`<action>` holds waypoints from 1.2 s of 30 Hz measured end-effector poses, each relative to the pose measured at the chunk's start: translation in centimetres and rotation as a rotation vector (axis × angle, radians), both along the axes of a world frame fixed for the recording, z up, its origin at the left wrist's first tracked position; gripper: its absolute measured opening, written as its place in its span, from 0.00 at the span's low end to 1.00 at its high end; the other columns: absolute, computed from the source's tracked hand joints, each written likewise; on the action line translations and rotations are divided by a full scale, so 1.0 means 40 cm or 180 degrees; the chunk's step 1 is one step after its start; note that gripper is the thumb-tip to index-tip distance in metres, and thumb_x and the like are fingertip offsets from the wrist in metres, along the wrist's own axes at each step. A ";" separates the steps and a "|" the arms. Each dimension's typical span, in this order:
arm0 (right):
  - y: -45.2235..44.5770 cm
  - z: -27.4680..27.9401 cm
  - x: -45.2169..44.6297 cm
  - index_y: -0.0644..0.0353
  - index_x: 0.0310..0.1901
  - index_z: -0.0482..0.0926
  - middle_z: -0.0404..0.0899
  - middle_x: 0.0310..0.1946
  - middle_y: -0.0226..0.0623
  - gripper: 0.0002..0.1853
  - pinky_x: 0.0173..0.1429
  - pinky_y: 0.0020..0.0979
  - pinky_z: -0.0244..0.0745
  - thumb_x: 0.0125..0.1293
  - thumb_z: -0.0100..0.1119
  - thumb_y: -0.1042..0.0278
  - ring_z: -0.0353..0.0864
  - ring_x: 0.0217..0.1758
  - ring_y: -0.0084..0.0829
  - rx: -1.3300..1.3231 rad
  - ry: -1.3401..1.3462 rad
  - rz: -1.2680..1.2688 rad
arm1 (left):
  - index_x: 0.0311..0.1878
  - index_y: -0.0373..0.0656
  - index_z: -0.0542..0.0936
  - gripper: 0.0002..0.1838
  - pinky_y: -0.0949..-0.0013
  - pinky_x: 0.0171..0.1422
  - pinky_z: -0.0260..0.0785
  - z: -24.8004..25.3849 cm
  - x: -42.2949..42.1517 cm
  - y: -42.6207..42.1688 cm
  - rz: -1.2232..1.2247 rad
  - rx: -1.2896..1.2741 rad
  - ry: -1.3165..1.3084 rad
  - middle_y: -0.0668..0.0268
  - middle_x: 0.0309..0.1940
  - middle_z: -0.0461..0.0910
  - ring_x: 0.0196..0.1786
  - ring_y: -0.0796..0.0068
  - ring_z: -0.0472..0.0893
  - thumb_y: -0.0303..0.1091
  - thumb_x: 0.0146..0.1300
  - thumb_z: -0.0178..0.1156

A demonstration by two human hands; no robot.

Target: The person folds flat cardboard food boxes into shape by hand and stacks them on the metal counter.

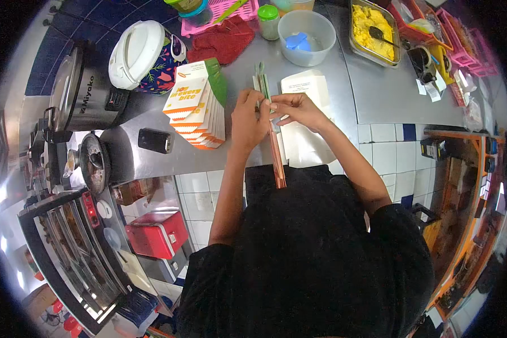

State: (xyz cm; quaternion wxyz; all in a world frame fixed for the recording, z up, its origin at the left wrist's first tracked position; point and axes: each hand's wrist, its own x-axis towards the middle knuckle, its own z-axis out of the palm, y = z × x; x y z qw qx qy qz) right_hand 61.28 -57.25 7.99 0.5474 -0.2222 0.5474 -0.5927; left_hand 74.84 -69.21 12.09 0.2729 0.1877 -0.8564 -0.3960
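Observation:
My left hand (pixel 250 119) and my right hand (pixel 297 110) meet over the steel counter. Between them is a narrow bundle of thin folded pieces (pixel 277 160), green-grey at the far end and orange-brown at the near end, seen edge-on. The fingers of my left hand wrap round its middle, and my right fingertips pinch at it from the right. Under my right hand lies an opened white carton (pixel 307 143). Left of my left hand stands a fanned stack of orange-and-white printed cartons (pixel 194 112).
A black phone (pixel 155 141), a patterned rice cooker (pixel 149 56) and a Miyako cooker (pixel 81 93) are at the left. Behind my hands are a red cloth (pixel 222 42), a green-lidded jar (pixel 269 28) and a clear tub (pixel 321 48). A tray of yellow food (pixel 372 31) sits back right.

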 end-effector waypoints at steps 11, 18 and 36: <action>0.004 -0.003 0.002 0.64 0.59 0.79 0.85 0.46 0.37 0.21 0.47 0.33 0.87 0.69 0.65 0.61 0.88 0.48 0.32 -0.0016 0.0062 -0.0006 | 0.46 0.37 0.74 0.07 0.54 0.45 0.69 0.013 0.005 0.003 0.0187 -0.0217 -0.0130 0.52 0.42 0.74 0.41 0.47 0.77 0.24 0.65 0.52; 0.001 -0.002 0.000 0.66 0.61 0.77 0.85 0.47 0.42 0.26 0.48 0.34 0.87 0.67 0.68 0.59 0.87 0.49 0.34 0.0070 0.0004 0.0006 | 0.46 0.38 0.74 0.06 0.60 0.42 0.71 0.012 0.003 0.004 -0.0032 0.0068 -0.0157 0.53 0.42 0.74 0.40 0.56 0.77 0.26 0.68 0.53; 0.003 0.002 0.002 0.66 0.60 0.77 0.85 0.47 0.44 0.27 0.48 0.35 0.87 0.66 0.68 0.58 0.87 0.49 0.35 -0.0038 -0.0027 0.0012 | 0.44 0.38 0.74 0.06 0.59 0.37 0.69 0.013 0.004 0.001 0.0002 -0.0051 -0.0156 0.55 0.39 0.74 0.34 0.58 0.76 0.28 0.67 0.56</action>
